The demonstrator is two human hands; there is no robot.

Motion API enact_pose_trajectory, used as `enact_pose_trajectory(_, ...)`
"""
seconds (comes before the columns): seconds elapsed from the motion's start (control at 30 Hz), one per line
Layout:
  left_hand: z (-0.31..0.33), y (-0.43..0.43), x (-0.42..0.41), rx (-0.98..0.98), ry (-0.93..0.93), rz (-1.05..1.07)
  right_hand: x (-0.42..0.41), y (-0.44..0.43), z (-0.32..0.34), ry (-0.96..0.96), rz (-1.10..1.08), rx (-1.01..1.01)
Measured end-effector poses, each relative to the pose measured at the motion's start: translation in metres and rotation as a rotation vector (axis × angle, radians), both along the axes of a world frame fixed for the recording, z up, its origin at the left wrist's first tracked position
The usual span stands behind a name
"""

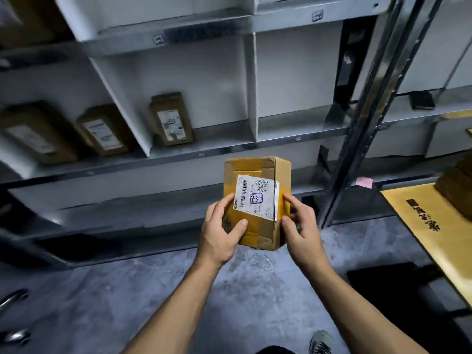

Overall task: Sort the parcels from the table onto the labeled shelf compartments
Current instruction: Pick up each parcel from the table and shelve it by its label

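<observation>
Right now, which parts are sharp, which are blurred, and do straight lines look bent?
Head view: the held parcel is sharp, its handwritten 23 readable, gripped by the left hand and right hand. Head view: the shelf parcels at left are smeared, labels unreadable. Head view: the shelf edges slant and fan out; light is dim.

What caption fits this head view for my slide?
Sorting: left hand and right hand hold parcel marked 23 before shelf.

A taped brown cardboard parcel point(256, 200), its white label marked 23, was held mid-frame before the shelf point(219, 135), where three labelled boxes point(104, 130) lay at middle left.
</observation>
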State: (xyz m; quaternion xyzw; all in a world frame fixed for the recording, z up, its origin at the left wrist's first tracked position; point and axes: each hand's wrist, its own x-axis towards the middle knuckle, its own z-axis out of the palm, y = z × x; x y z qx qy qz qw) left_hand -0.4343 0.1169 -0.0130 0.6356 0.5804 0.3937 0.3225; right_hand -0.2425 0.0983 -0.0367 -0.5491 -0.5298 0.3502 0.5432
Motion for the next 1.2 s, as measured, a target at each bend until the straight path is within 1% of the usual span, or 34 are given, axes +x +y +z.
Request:
enact_pose_trajectory(0.2, 0.0, -0.018, -0.054, 0.07, 0.106, 0.122, -0.048, 0.006, 0.005, -0.116, 0.106, -0.087)
enact_pose_trajectory(0.33, -0.001, -0.019, -0.071, 0.092, 0.131, 0.183, -0.064, 0.013, 0.009, -0.048, 0.293, -0.204)
enact_pose_trajectory(0.4, 0.0, -0.017, -0.073, 0.087, 0.133, 0.16, -0.068, 0.018, 0.01, -0.022, 0.326, -0.225)
enact_pose_trajectory(0.5, 0.005, -0.006, -0.072, 0.093, 0.162, 0.087, -0.073, 0.031, 0.015, 0.018, 0.259, -0.21)
enact_pose_trajectory(0.67, 0.007, 0.035, -0.07, 0.112, 0.205, 0.056, -0.077, 0.078, 0.019, 0.028, 0.173, -0.181)
enact_pose_trajectory(0.9, 0.021, 0.129, -0.067, 0.143, 0.247, 0.031, -0.074, 0.174, 0.032, 0.043, 0.127, -0.134)
enact_pose_trajectory(1.03, 0.035, 0.186, -0.062, 0.174, 0.213, 0.057, -0.065, 0.237, 0.04, 0.076, 0.133, -0.099)
enact_pose_trajectory(1.2, 0.035, 0.238, -0.067, 0.169, 0.264, 0.123, -0.056, 0.31, 0.044, 0.078, 0.158, -0.074)
